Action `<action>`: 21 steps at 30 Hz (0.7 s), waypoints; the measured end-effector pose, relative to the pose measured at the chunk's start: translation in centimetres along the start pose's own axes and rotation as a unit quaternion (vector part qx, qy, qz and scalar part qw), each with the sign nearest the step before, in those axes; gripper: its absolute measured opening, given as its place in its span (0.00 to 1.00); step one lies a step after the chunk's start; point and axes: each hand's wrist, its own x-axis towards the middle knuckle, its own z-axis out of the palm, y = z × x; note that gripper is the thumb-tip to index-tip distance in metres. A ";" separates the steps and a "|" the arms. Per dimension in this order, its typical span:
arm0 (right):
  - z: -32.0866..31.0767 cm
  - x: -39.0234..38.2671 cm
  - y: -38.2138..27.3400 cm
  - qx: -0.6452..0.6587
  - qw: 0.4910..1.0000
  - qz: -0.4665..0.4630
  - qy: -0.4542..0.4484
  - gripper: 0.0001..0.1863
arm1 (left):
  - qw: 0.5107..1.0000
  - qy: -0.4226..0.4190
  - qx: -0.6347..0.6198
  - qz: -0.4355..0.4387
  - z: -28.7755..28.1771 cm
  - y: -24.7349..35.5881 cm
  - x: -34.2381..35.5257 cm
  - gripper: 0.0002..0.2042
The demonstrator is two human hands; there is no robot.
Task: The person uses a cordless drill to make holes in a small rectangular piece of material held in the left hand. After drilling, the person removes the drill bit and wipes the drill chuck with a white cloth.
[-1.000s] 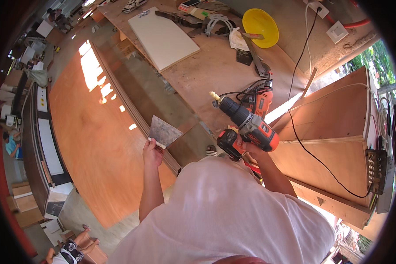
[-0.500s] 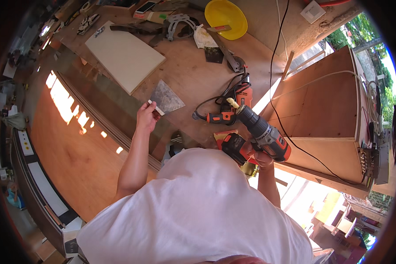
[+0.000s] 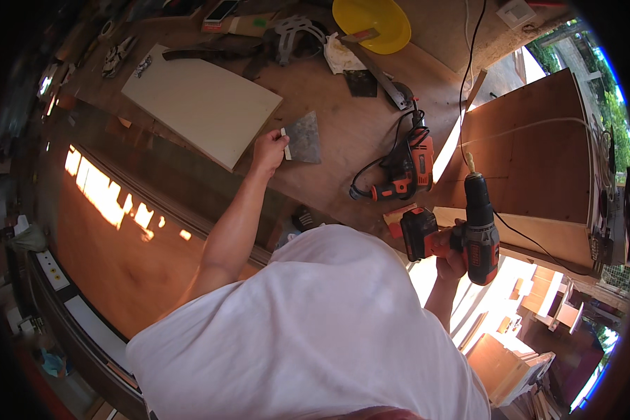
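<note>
My left hand (image 3: 269, 148) holds a flat metal scraper (image 3: 302, 138) by its short handle, its blade lying over the brown workbench (image 3: 343, 133). My right hand (image 3: 452, 253) grips a cordless drill (image 3: 476, 227) with an orange and black body, its bit pointing up toward a brown plywood cabinet panel (image 3: 525, 154). A corded orange drill (image 3: 407, 164) lies on the bench between my two hands, its black cable looped beside it. A pale rectangular board (image 3: 199, 101) rests just left of my left hand.
A yellow bowl (image 3: 371, 21) sits at the bench's far edge with a brush handle across it. Loose tools and a phone lie along the top edge. A black cord (image 3: 469, 63) runs over the bench. Sunlit reddish plywood floor (image 3: 112, 231) is at the left.
My left hand carried the scraper up and right, out over the bench beside the pale board. The cordless drill swung from a slant to pointing upward near the cabinet panel.
</note>
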 end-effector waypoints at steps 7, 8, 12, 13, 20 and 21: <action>1.9 -3.7 1.0 -0.009 0.999 0.026 0.041 0.36 | 0.990 -0.034 0.125 0.058 0.0 1.7 2.8 0.15; 2.1 -3.6 0.8 0.043 0.999 0.030 0.016 0.35 | 0.988 -0.041 0.130 0.073 -0.2 1.8 3.1 0.16; 3.5 -2.8 -0.5 0.151 0.987 0.029 -0.051 0.35 | 0.946 -0.024 0.309 0.094 -0.2 3.0 3.7 0.17; 3.3 -3.1 -0.2 0.162 0.985 0.022 -0.055 0.35 | 0.945 -0.024 0.313 0.096 0.0 3.2 3.7 0.18; 1.2 -5.1 2.0 0.197 0.978 0.026 0.060 0.34 | 0.961 -0.034 0.260 0.084 -0.1 1.8 4.8 0.17; 1.3 -4.9 1.7 0.201 0.978 0.019 0.042 0.34 | 0.959 -0.037 0.267 0.087 0.1 1.8 5.0 0.17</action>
